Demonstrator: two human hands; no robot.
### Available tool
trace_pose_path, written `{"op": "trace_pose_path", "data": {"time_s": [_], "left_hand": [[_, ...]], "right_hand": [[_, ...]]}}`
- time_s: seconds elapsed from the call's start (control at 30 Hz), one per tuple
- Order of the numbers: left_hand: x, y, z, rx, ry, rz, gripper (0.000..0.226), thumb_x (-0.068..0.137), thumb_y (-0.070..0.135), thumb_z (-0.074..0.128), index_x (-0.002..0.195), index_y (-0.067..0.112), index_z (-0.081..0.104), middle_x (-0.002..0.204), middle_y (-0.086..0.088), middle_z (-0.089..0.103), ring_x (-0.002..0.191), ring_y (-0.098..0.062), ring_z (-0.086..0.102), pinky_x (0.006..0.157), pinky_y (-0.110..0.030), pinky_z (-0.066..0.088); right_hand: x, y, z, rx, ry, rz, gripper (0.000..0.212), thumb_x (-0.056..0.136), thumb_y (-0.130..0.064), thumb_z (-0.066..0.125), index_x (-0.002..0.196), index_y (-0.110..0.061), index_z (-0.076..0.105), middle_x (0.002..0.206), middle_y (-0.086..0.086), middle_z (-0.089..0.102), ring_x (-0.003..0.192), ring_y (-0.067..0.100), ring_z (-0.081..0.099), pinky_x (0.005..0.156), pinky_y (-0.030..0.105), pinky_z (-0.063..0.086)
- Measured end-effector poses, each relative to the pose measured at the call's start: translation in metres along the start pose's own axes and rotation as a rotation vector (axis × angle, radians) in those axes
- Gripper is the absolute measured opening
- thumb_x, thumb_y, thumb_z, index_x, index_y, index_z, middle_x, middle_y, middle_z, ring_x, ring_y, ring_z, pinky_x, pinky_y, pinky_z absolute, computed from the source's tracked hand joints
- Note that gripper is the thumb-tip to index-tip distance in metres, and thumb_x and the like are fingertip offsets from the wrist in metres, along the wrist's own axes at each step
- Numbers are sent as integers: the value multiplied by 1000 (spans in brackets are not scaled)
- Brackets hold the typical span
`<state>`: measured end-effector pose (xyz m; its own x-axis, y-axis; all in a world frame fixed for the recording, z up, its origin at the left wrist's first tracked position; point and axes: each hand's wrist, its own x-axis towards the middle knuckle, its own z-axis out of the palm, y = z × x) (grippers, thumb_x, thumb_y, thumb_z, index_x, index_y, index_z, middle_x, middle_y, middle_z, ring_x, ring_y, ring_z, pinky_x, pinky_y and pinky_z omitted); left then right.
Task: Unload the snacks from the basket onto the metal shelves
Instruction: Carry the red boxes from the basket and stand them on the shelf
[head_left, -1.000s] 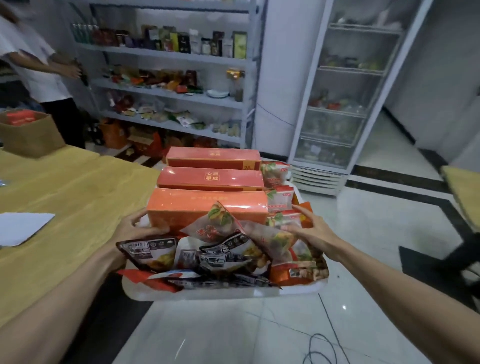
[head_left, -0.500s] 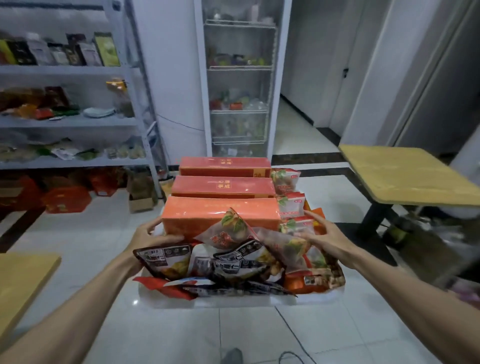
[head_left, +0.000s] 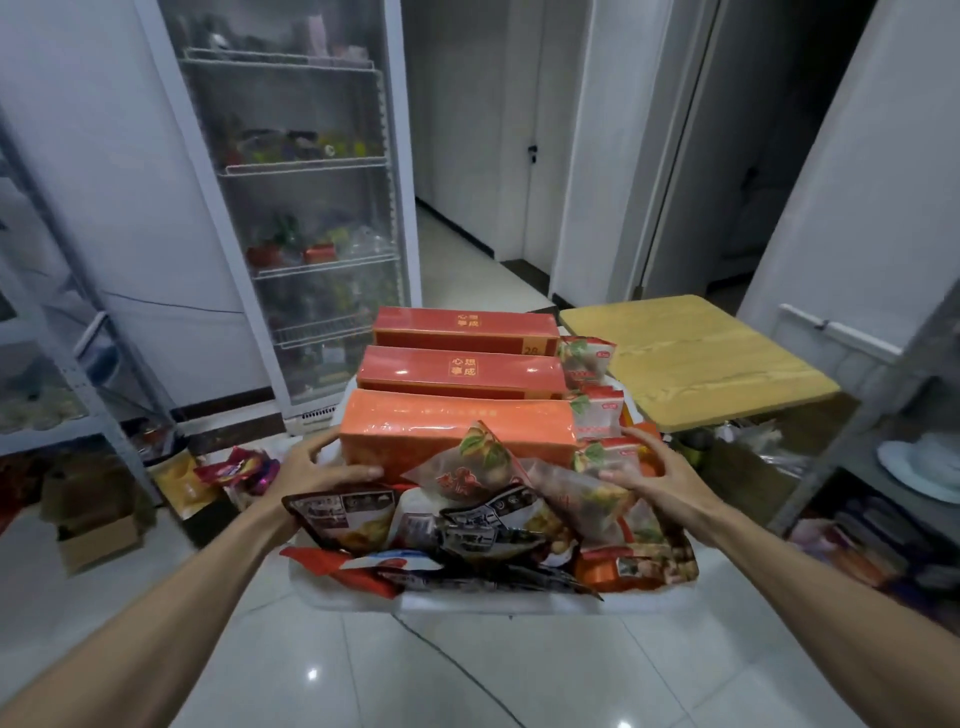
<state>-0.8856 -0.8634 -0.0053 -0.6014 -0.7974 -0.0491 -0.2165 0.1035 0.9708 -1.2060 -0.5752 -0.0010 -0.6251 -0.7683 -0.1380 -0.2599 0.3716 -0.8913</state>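
White plastic basket, heaped with snacks, fills the centre of the frame, carried at about waist height by two bare forearms reaching in from the bottom corners. The left hand grips the basket's left side, fingers curled around the edge and the thumb lying flat against the front of the nearest orange box. The right hand grips the right side in the same way, fingers hooked over the edge among the packets and the thumb resting on a clear snack bag.

Inside the basket, three long orange boxes lie side by side across its far half. A row of small red-and-white packets runs along their right ends. Dark printed packets and a translucent pouch with a leaf design are piled over the near half, spilling past the rim.

Behind the basket, upper left of centre, stands a glass-door fridge with wire racks. A yellow table sits just right of the basket. Metal shelves show at the left edge of the frame, and a second rack at the right edge. On the floor at lower left are a cardboard box and loose snack bags.
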Motion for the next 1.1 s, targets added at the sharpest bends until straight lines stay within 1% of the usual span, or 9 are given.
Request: {"op": "trace_pose_path", "data": {"time_s": [0.17,0.33,0.47,0.57,0.63,0.73,0.8,0.97,1.1], "left_hand": [[84,9,59,2,-73,-2,90,28,56,95,111,32,72,110,1,73,104,-19,68,87,-39,55],[167,26,138,6,-123,10,96,26,58,93,115,30,69,110,3,72,102,-15,67,77,-25,53],[229,52,206,-7,-160,19,67,44,33,95,104,40,67,111,4,70,104,-14,65,74,-21,51],[273,66,253,-25,-165,10,69,51,27,90,112,38,63,113,3,66,103,-17,64,74,-25,52],[302,69,278,-7,-171,-1,79,49,32,92,121,34,61,115,1,65,104,-18,63,79,-29,53],[347,76,315,2,-174,-6,94,37,49,95,124,34,63,120,0,67,108,-20,64,92,-42,54],[377,80,342,-10,-181,-13,89,37,47,95,120,38,65,117,1,68,105,-19,65,90,-41,55],[461,80,406,-31,-178,-6,66,47,36,96,105,43,68,110,3,71,103,-19,67,89,-41,56],[522,89,451,-48,-170,-20,59,50,32,93,102,42,66,99,8,73,95,-13,69,73,-25,55]], "right_hand": [[58,23,-50,-16,74,22,80,69,-49,79,139,-39,43,131,-9,38,119,13,39,93,33,40],[128,56,-116,-10,103,42,87,62,-57,81,138,-39,44,129,-8,41,112,11,44,84,25,42],[189,74,-177,-18,107,44,74,70,-42,79,136,-34,46,126,-5,49,92,-3,49,67,11,39],[233,87,-222,-63,132,33,68,75,-39,79,135,-34,47,128,-1,50,94,0,51,72,13,42],[260,99,-248,-90,131,38,73,70,-49,79,134,-36,48,136,3,49,101,6,52,78,20,43],[301,113,-284,-93,136,21,90,54,-74,78,131,-36,49,131,-4,51,103,5,53,76,18,43],[335,125,-308,-92,155,22,96,44,-81,74,128,-41,50,131,-6,50,111,12,52,78,22,44],[424,156,-359,-55,142,57,84,47,-73,81,122,-49,51,127,1,54,100,14,62,69,24,54],[495,168,-399,-57,126,72,73,57,-62,84,121,-48,53,127,5,54,98,15,65,64,17,54]]}}
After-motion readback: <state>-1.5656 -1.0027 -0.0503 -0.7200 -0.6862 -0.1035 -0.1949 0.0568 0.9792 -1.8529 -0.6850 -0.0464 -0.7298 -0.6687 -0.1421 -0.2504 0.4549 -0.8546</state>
